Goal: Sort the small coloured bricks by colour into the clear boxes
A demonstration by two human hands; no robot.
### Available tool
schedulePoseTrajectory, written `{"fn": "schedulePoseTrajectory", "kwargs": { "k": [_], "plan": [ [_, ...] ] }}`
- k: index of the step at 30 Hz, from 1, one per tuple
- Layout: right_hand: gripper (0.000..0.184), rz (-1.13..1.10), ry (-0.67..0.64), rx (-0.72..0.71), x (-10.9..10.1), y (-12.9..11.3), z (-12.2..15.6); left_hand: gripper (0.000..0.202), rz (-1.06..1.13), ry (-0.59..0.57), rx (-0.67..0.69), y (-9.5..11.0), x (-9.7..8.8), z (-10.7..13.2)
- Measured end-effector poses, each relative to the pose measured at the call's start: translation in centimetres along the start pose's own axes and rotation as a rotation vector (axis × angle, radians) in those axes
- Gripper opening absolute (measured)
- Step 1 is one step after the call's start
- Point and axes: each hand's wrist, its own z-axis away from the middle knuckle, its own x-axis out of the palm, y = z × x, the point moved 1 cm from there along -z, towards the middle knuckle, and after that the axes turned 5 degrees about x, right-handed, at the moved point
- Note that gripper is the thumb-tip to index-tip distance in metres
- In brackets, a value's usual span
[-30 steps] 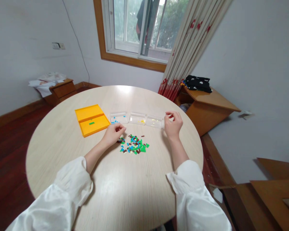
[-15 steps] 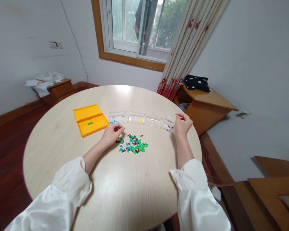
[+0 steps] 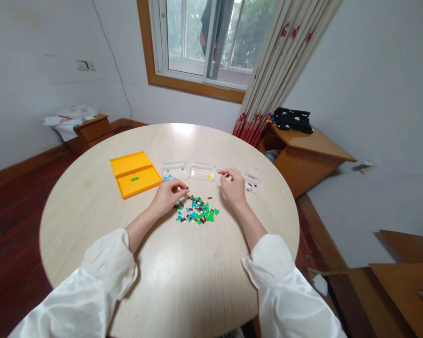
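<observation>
A pile of small building bricks [image 3: 199, 211], green, blue, brown and cream, lies loose on the round table. At the pile's left edge, my left hand [image 3: 169, 194] is closed in a pinch, with what looks like a small brown brick at its fingertips. My right hand [image 3: 233, 188] hovers beyond the pile to the right, thumb and fingers slightly apart, and nothing shows between them. It partly hides a clear box behind it. The rightmost clear box [image 3: 251, 185], just beyond this hand, has a few brown bricks inside.
Left of the hands lies an opened yellow case [image 3: 136, 174] with a green brick [image 3: 134, 179] in it. A clear box [image 3: 174, 171] with blue bricks and another clear box [image 3: 202, 172] with yellow ones stand behind the pile. The round table [image 3: 176, 281] curves away on all sides.
My right hand has moved left, from the rightmost clear box to near the pile. My left hand stays pinched beside the pile. The view has shifted slightly.
</observation>
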Motion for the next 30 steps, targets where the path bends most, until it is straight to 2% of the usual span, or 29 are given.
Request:
{"fn": "schedulePoseTrajectory", "kwargs": {
  "k": [3, 6, 8, 21, 30],
  "plan": [
    [0.018, -0.038, -0.232, -0.162, 2.5, -2.0, 2.1, 0.010, -0.032, -0.019, 0.036, 0.3, 0.1, 0.1],
    [0.017, -0.069, -0.391, -0.211, 3.8, -3.0, 3.4, 0.010, -0.058, -0.037, 0.068, 0.3, 0.1, 0.1],
    [0.017, -0.074, -0.443, -0.209, 4.0, -3.2, 3.7, 0.011, -0.073, -0.041, 0.075, 0.3, 0.1, 0.1],
    [0.006, -0.065, -0.445, -0.140, 3.8, -3.4, 3.5, 0.007, -0.150, -0.058, 0.116, 0.2, 0.1, 0.2],
    [0.010, -0.014, -0.424, -0.137, 3.6, -3.4, 3.5, 0.012, -0.151, -0.061, 0.119, 0.2, 0.2, 0.2]
  ]
}}
